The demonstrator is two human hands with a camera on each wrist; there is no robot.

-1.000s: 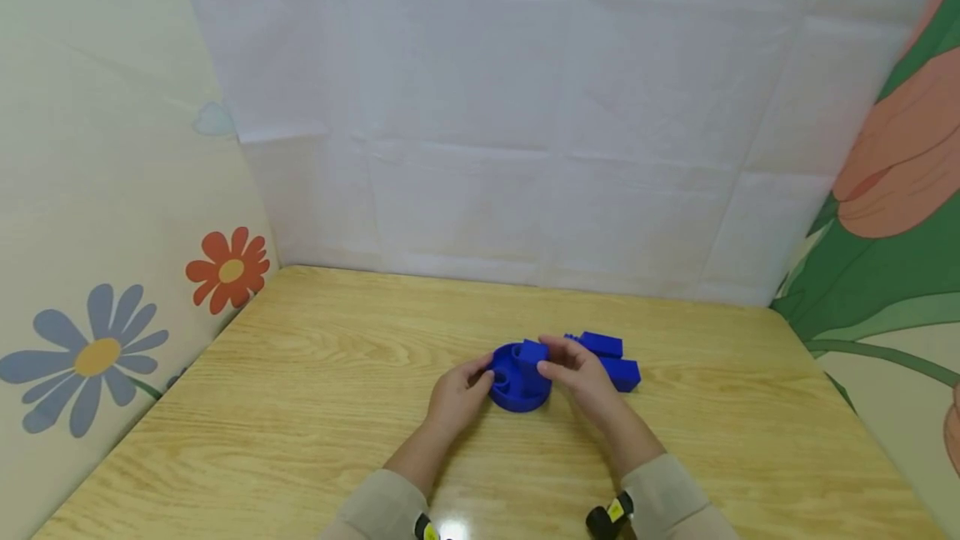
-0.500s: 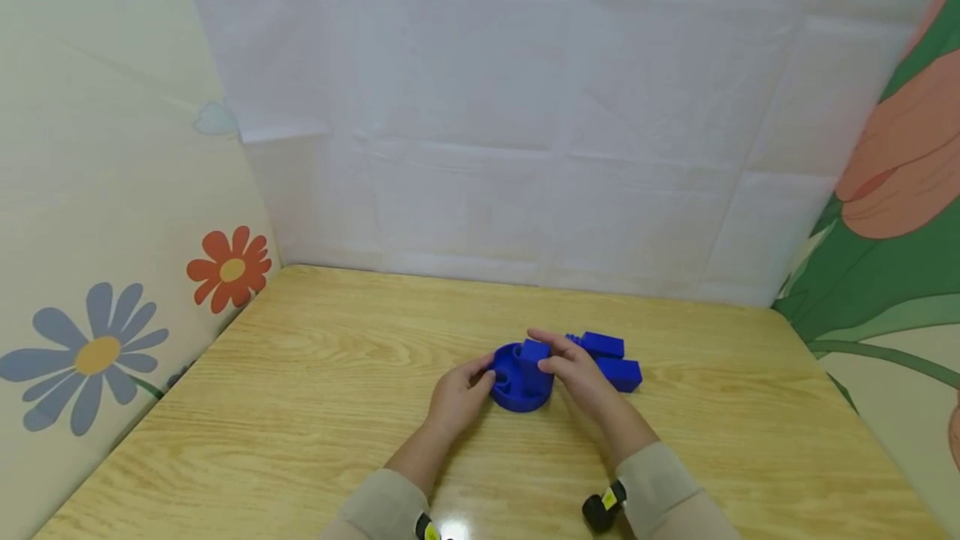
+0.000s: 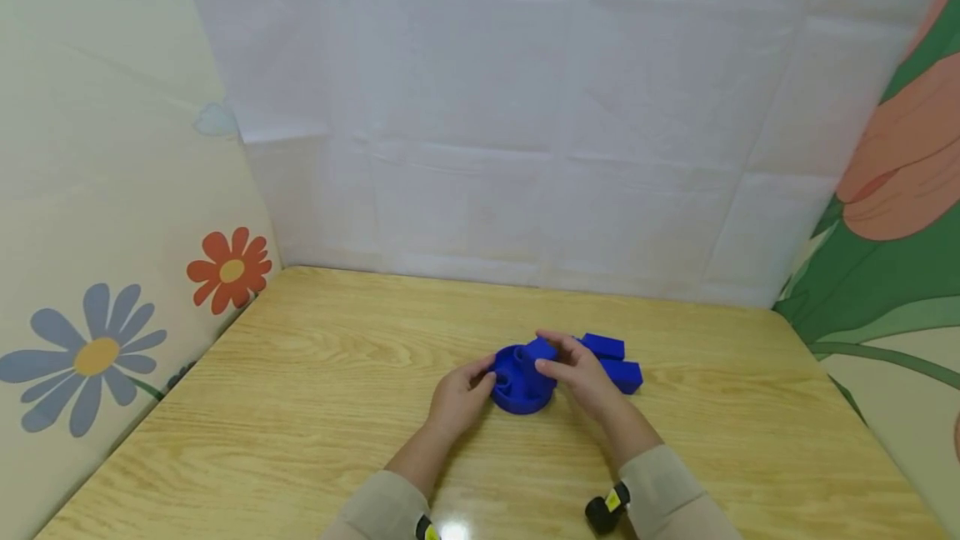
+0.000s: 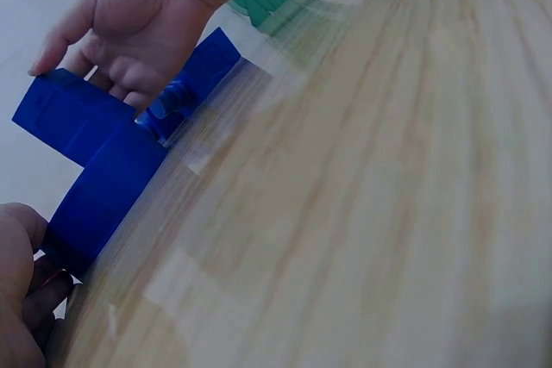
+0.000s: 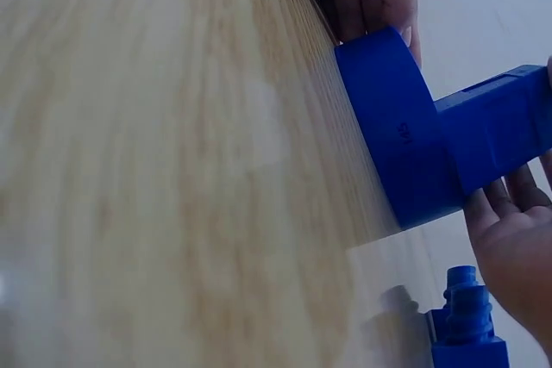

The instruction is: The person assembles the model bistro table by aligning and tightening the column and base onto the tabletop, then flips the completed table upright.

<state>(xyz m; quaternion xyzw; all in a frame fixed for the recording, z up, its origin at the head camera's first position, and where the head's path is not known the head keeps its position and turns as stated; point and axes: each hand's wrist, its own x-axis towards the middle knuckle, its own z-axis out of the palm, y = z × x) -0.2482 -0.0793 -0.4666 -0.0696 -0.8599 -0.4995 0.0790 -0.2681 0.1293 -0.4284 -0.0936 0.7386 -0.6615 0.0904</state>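
A shallow round blue dish-like base [image 3: 517, 402] with round sockets inside lies on the table. My left hand [image 3: 456, 400] grips its left rim, thumb on the inner side. A rectangular blue block [image 3: 537, 349] stands up from the right part of the base. My right hand [image 3: 588, 377] pinches this block between thumb and fingers. In the right wrist view the block [image 5: 500, 131] rises from the base [image 5: 401, 131]; its lower end is hidden inside. Just right of my right hand lie two more blue blocks, a far one [image 3: 604, 346] and a near one [image 3: 624, 376].
In the right wrist view a threaded end [image 5: 470, 312] shows on one of the lying blocks. The wood-grain table [image 3: 337, 340] meets a white cloth backdrop [image 3: 465, 148]. Flower-patterned cloths hang at left [image 3: 97, 190] and right [image 3: 892, 273].
My right fingers lifted off the block's far side half a second ago and now hold it again. The block's top has turned and shifted slightly right. The left hand stays on the rim.
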